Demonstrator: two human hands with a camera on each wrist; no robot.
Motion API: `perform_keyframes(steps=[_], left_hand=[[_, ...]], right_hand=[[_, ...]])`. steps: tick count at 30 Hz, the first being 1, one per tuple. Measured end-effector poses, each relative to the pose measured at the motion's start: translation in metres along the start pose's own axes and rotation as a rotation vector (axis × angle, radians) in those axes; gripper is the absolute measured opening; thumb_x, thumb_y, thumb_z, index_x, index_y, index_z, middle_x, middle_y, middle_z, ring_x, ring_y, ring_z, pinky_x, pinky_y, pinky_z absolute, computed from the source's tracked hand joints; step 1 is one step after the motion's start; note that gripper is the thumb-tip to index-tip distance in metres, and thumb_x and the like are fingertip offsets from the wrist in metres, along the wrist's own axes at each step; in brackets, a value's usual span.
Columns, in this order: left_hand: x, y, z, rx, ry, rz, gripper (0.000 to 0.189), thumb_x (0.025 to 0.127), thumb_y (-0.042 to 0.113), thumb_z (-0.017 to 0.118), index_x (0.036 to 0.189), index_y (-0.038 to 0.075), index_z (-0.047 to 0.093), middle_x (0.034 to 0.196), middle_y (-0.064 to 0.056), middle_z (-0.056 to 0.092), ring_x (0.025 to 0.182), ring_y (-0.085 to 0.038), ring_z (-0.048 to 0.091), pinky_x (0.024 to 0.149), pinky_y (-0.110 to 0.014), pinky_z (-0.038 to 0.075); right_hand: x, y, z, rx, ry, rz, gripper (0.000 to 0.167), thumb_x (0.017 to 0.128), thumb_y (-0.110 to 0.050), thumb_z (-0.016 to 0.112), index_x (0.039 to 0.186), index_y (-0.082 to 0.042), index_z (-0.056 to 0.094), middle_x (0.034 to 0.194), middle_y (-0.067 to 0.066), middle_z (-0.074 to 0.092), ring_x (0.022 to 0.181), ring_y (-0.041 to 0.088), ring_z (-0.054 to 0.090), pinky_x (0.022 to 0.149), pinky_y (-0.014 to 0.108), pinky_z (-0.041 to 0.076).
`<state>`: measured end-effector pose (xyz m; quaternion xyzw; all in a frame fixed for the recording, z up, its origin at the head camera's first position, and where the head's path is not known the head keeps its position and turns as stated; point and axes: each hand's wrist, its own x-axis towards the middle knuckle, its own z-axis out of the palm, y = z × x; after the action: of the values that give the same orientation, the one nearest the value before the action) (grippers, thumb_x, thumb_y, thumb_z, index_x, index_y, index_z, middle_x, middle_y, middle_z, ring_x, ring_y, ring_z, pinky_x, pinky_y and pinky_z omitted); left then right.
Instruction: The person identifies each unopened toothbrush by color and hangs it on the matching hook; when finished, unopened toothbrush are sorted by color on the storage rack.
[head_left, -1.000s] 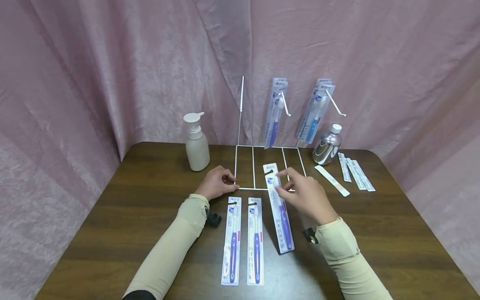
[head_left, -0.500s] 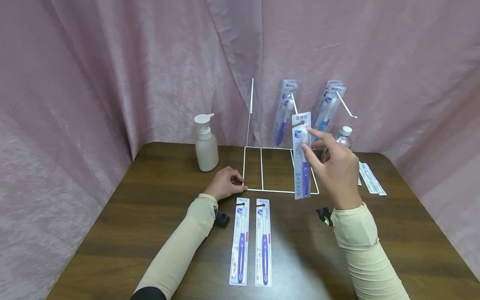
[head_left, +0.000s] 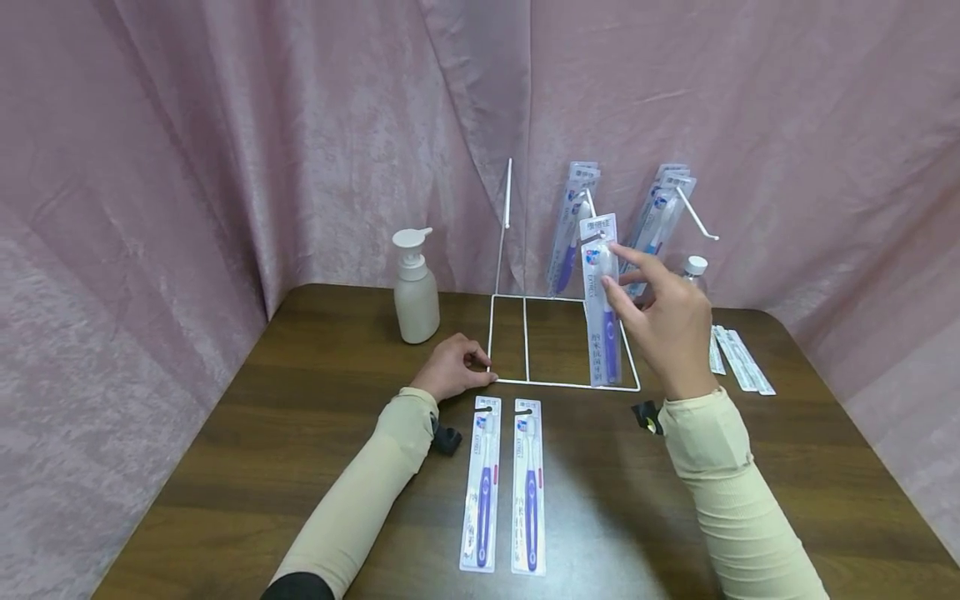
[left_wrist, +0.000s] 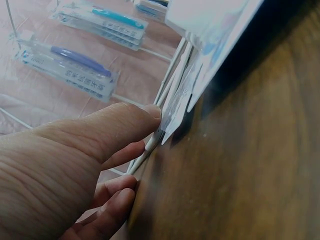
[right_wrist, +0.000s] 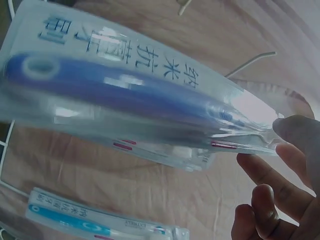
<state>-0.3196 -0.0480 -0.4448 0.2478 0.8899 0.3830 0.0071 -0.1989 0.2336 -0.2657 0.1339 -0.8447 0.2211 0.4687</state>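
Observation:
My right hand (head_left: 666,321) pinches a packaged purple toothbrush (head_left: 598,308) by its upper right edge, thumb against fingers. The pack hangs upright before the middle hook of a white wire rack (head_left: 527,342); whether the hook's tip passes through its slot I cannot tell. Behind it, purple toothbrush packs (head_left: 567,229) hang on that hook. Blue packs (head_left: 660,212) hang on the right hook (head_left: 697,215); the left hook (head_left: 508,196) is bare. My left hand (head_left: 454,367) grips the rack's front left corner, the thumb (left_wrist: 135,120) pressed to the wire.
Two purple toothbrush packs, one left (head_left: 480,492) and one right (head_left: 529,492), lie side by side in front of the rack. A pump bottle (head_left: 417,300) stands left. A silver bottle (head_left: 696,268), partly hidden by my right hand, and several white strips (head_left: 742,360) are at right.
My right hand has lifted the toothbrush pack from low over the table up to the middle hook, then slightly farther toward it. The left hand stays at the rack's corner.

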Motion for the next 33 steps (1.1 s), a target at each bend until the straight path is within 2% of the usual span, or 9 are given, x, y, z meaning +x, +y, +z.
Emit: perform_keyframes(steps=[5,8,10,14,17,20,25,33], left_hand=[[-0.001,0.002,-0.002,0.003,-0.016,-0.009,0.02,0.082,0.03,0.092,0.091,0.021,0.077,0.101,0.001,0.062,0.094,-0.017,0.057,0.086,-0.035,0.051],[0.0,0.003,-0.002,0.004,-0.016,-0.001,0.02,0.083,0.031,0.092,0.093,0.02,0.077,0.101,0.001,0.062,0.093,-0.017,0.057,0.086,-0.035,0.05],[0.0,0.004,-0.003,0.007,-0.015,0.004,0.021,0.083,0.031,0.092,0.093,0.02,0.077,0.101,0.001,0.062,0.093,-0.017,0.056,0.086,-0.034,0.05],[-0.001,0.005,-0.004,-0.004,-0.017,-0.01,0.021,0.083,0.03,0.092,0.093,0.02,0.078,0.101,0.0,0.062,0.094,-0.018,0.056,0.086,-0.034,0.05],[-0.002,0.004,-0.004,-0.011,-0.019,-0.014,0.021,0.083,0.03,0.092,0.093,0.02,0.077,0.101,0.0,0.061,0.094,-0.018,0.057,0.086,-0.034,0.05],[-0.002,0.003,-0.002,-0.005,-0.023,-0.006,0.02,0.083,0.031,0.092,0.092,0.021,0.077,0.101,0.001,0.061,0.094,-0.017,0.056,0.086,-0.034,0.05],[-0.001,0.003,0.0,0.006,-0.024,0.003,0.02,0.083,0.032,0.092,0.092,0.021,0.078,0.101,0.001,0.062,0.094,-0.017,0.056,0.086,-0.034,0.05],[-0.001,0.004,-0.001,-0.004,-0.026,-0.027,0.021,0.083,0.032,0.091,0.093,0.021,0.077,0.103,0.0,0.061,0.095,-0.018,0.056,0.087,-0.036,0.05]], right_hand=[[0.005,0.001,0.013,0.012,0.006,0.039,0.036,0.094,-0.022,0.081,0.129,-0.017,0.075,0.089,0.008,0.08,0.048,0.009,0.051,0.049,0.027,0.034],[0.01,0.005,0.025,0.018,0.019,0.088,0.034,0.095,-0.024,0.081,0.128,-0.016,0.075,0.089,0.008,0.08,0.045,0.002,0.04,0.046,0.03,0.03],[0.014,0.008,0.034,0.02,0.025,0.116,0.035,0.095,-0.025,0.08,0.127,-0.014,0.074,0.09,0.009,0.08,0.045,0.005,0.04,0.047,0.034,0.03],[0.024,0.016,0.051,0.02,0.024,0.171,0.038,0.095,-0.029,0.08,0.127,-0.011,0.072,0.093,0.009,0.08,0.051,0.022,0.054,0.053,0.044,0.037],[0.031,0.022,0.062,0.023,0.019,0.201,0.038,0.096,-0.03,0.079,0.128,-0.011,0.07,0.095,0.009,0.08,0.062,0.035,0.068,0.06,0.05,0.043],[0.035,0.029,0.07,0.026,0.017,0.214,0.038,0.096,-0.029,0.078,0.129,-0.011,0.068,0.096,0.012,0.08,0.074,0.041,0.073,0.065,0.054,0.046],[0.041,0.037,0.078,0.006,0.011,0.244,0.04,0.097,-0.032,0.077,0.132,-0.015,0.066,0.098,0.013,0.08,0.078,0.045,0.072,0.064,0.056,0.046],[0.047,0.045,0.087,-0.026,0.008,0.246,0.043,0.098,-0.032,0.076,0.135,-0.016,0.063,0.077,0.022,0.072,0.059,0.044,0.058,0.059,0.058,0.043]])
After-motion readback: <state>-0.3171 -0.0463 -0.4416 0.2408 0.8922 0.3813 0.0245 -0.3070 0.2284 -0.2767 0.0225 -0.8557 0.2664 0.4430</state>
